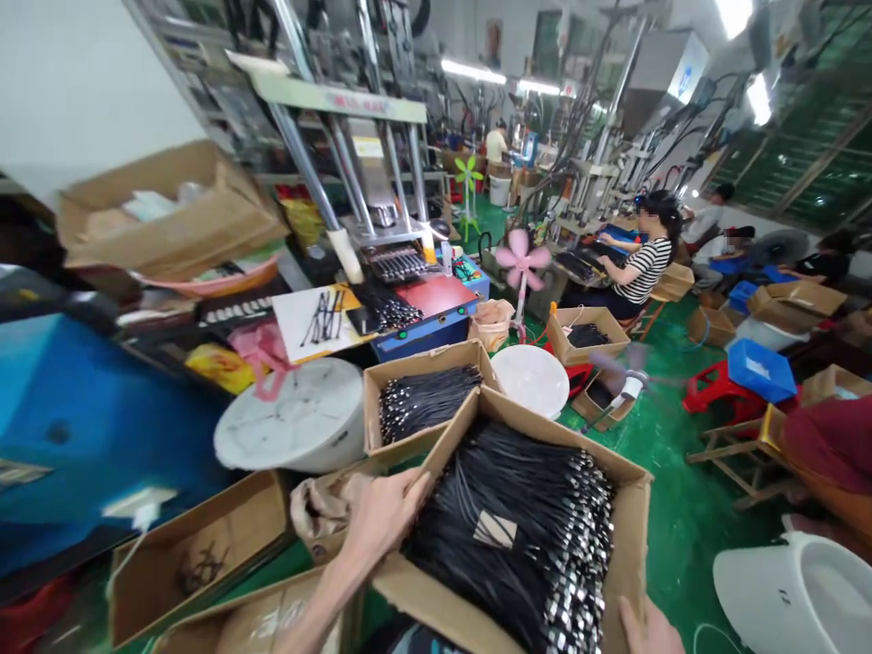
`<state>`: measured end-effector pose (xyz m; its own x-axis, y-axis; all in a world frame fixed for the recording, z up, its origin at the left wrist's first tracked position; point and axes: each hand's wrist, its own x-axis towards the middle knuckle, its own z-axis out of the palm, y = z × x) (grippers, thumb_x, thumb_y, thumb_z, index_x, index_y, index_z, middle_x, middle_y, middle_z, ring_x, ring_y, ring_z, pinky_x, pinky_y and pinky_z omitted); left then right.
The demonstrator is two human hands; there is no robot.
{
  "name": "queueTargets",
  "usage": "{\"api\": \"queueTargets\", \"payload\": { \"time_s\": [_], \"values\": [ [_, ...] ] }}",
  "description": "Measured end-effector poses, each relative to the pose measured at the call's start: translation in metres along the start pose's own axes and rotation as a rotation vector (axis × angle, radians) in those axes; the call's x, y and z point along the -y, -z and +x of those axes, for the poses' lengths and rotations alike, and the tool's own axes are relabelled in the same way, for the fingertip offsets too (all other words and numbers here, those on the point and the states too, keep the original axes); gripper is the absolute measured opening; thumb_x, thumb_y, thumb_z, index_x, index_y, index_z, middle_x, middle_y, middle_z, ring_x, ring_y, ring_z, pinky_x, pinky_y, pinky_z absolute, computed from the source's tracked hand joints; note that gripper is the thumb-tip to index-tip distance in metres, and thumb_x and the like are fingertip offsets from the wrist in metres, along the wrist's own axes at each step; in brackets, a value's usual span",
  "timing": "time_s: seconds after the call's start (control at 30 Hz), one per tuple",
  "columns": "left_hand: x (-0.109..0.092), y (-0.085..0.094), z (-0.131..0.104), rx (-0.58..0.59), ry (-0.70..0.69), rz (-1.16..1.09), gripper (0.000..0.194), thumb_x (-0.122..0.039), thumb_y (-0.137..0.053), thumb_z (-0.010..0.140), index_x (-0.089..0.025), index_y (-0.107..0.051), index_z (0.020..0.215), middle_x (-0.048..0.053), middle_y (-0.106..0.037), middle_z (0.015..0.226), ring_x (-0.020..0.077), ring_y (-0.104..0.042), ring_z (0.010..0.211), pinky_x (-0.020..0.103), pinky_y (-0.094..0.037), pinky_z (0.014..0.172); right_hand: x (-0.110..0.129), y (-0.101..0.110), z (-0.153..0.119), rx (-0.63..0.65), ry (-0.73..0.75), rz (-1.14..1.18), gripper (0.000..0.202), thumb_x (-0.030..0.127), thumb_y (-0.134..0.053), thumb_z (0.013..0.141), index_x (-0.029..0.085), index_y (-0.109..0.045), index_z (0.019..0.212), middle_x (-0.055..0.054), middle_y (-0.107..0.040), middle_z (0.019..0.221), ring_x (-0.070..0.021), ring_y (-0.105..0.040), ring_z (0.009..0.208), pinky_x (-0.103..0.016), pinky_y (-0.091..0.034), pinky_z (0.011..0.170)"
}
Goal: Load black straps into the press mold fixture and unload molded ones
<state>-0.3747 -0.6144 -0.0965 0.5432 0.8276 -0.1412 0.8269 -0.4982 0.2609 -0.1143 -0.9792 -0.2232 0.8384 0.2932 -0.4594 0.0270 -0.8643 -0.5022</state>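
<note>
While my left hand clamps left wall of brown cardboard box packed with black cables, right hand presses its near right corner, grip unclear. Box sits before me, overfull; tilt risks cables spilling onto green floor.

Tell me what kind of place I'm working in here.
Most likely a factory floor for cable assembly: cardboard boxes packed with black cables, tall press machines in rows, and other workers seated at stations on the green floor.
</note>
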Motion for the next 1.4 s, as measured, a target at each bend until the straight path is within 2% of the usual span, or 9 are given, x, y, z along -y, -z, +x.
{"api": "queueTargets", "payload": {
  "time_s": [0.07, 0.17, 0.3, 0.47, 0.63, 0.8, 0.97, 1.17, 1.4],
  "values": [
    [-0.005, 0.010, 0.028, -0.037, 0.050, 0.002, 0.049, -0.044, -0.038, 0.107, -0.023, -0.081, 0.097, 0.009, -0.083, 0.095, 0.0303, -0.076, 0.094, 0.033, -0.046, 0.079, 0.035, 0.008, 0.059, 0.070, 0.087, -0.026, 0.036, 0.068, -0.052, 0.073, 0.037, -0.070, 0.073, -0.016, -0.081, 0.091, -0.0439, -0.077, 0.101, -0.052, -0.061, 0.087],
    [-0.010, 0.027, 0.083, -0.071, 0.150, 0.019, 0.049, -0.046, -0.038, 0.107, -0.025, -0.081, 0.101, 0.011, -0.083, 0.095, 0.0335, -0.076, 0.096, 0.035, -0.046, 0.078, 0.097, 0.018, 0.137, 0.108, 0.229, -0.076, 0.049, 0.067, -0.041, 0.080, 0.030, -0.072, 0.086, -0.017, -0.082, 0.103, -0.0391, -0.077, 0.103, -0.044, -0.059, 0.087],
    [-0.018, 0.067, 0.172, -0.071, 0.262, 0.039, 0.049, -0.047, -0.039, 0.107, -0.025, -0.080, 0.091, 0.011, -0.083, 0.092, 0.0348, -0.076, 0.093, 0.034, -0.041, 0.073, 0.194, 0.031, 0.224, 0.201, 0.307, -0.080, 0.057, 0.069, -0.040, 0.083, 0.026, -0.075, 0.094, -0.015, -0.083, 0.105, -0.0366, -0.076, 0.102, -0.039, -0.056, 0.086],
    [-0.035, 0.131, 0.288, -0.112, 0.261, 0.095, 0.044, -0.045, -0.044, 0.107, -0.024, -0.081, 0.097, 0.009, -0.081, 0.085, 0.0286, -0.072, 0.085, 0.029, -0.033, 0.069, 0.308, 0.044, 0.304, 0.233, 0.319, -0.067, 0.065, 0.075, -0.043, 0.079, 0.021, -0.076, 0.096, -0.017, -0.082, 0.113, -0.0383, -0.075, 0.106, -0.039, -0.054, 0.086],
    [-0.061, 0.169, 0.396, -0.164, 0.163, 0.156, 0.044, -0.046, -0.045, 0.109, -0.022, -0.082, 0.111, 0.010, -0.080, 0.090, 0.0248, -0.067, 0.081, 0.027, -0.029, 0.070, 0.378, 0.034, 0.362, 0.203, 0.323, 0.010, 0.067, 0.071, -0.044, 0.081, 0.015, -0.077, 0.098, -0.021, -0.081, 0.108, -0.0388, -0.075, 0.099, -0.041, -0.054, 0.083],
    [-0.084, 0.178, 0.493, -0.192, 0.063, 0.154, 0.052, -0.046, -0.045, 0.111, -0.007, -0.079, 0.105, 0.014, -0.078, 0.091, 0.0215, -0.064, 0.084, 0.025, -0.032, 0.080, 0.412, 0.008, 0.416, 0.167, 0.282, 0.066, 0.069, 0.065, -0.044, 0.084, 0.011, -0.079, 0.108, -0.020, -0.081, 0.111, -0.0362, -0.076, 0.101, -0.038, -0.056, 0.083],
    [-0.104, 0.162, 0.579, -0.173, -0.040, 0.142, 0.054, -0.045, -0.049, 0.110, 0.001, -0.076, 0.102, 0.016, -0.078, 0.094, 0.0182, -0.063, 0.086, 0.025, -0.032, 0.082, 0.427, -0.019, 0.462, 0.144, 0.197, 0.113, 0.066, 0.058, -0.045, 0.086, 0.010, -0.079, 0.115, -0.021, -0.081, 0.114, -0.0352, -0.076, 0.103, -0.037, -0.056, 0.083],
    [-0.118, 0.120, 0.652, -0.094, -0.147, 0.124, 0.053, -0.044, -0.045, 0.111, -0.002, -0.076, 0.101, 0.014, -0.078, 0.092, 0.0169, -0.062, 0.084, 0.026, -0.031, 0.078, 0.417, -0.040, 0.499, 0.158, 0.110, 0.104, 0.065, 0.057, -0.042, 0.088, 0.010, -0.077, 0.116, -0.022, -0.080, 0.117, -0.0361, -0.076, 0.107, -0.038, -0.056, 0.087],
    [-0.129, 0.060, 0.702, 0.003, -0.211, 0.102, 0.042, -0.043, -0.050, 0.110, -0.011, -0.074, 0.097, 0.006, -0.074, 0.086, 0.0163, -0.064, 0.077, 0.030, -0.044, 0.081, 0.394, -0.062, 0.529, 0.168, 0.010, 0.068, 0.064, 0.056, -0.040, 0.089, 0.008, -0.076, 0.113, -0.027, -0.078, 0.116, -0.0410, -0.075, 0.110, -0.043, -0.057, 0.091]
  ]
}}
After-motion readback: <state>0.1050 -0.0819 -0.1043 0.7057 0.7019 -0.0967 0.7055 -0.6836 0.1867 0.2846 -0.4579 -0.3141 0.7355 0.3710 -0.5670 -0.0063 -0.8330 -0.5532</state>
